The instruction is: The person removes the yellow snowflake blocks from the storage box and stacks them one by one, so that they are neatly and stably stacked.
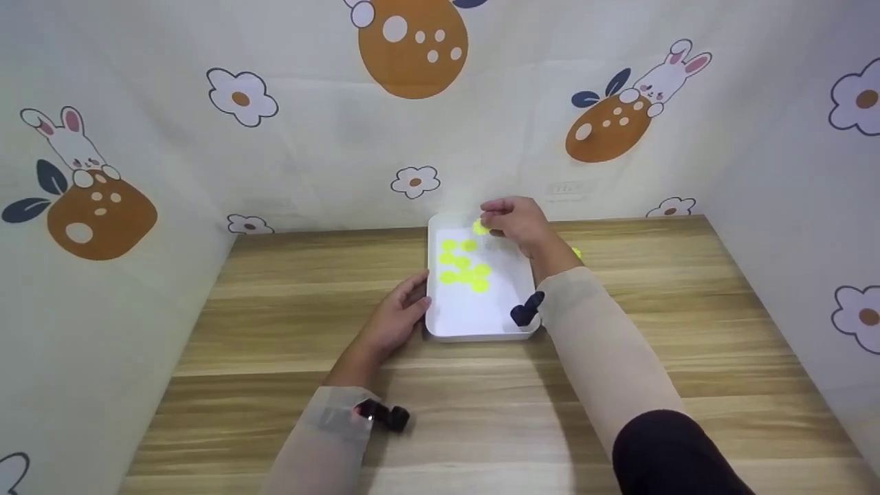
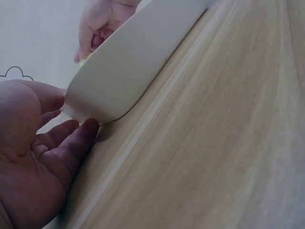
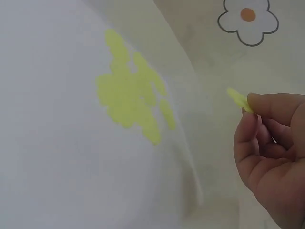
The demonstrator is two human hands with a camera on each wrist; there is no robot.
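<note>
A white rectangular tray (image 1: 481, 316) lies on the table, several flat yellow pieces (image 1: 464, 265) gathered toward its left side. My left hand (image 1: 399, 316) holds the tray's left wall. In the left wrist view, that hand's fingers (image 2: 88, 131) sit low against the tray wall (image 2: 124, 67), near the tabletop. Over the far end of the tray, my right hand (image 1: 519, 220) pinches one small yellow piece (image 3: 239, 99) between thumb and fingertip. The pieces in the tray (image 3: 124, 90) overlap into one patch in the right wrist view.
Another yellow thing (image 1: 577, 254) shows just beyond my right wrist, mostly hidden by it. The wood-grain table (image 1: 275, 330) meets a patterned cloth backdrop (image 1: 309, 151) behind the tray and at both sides. Each wrist carries a small black camera (image 1: 528, 309).
</note>
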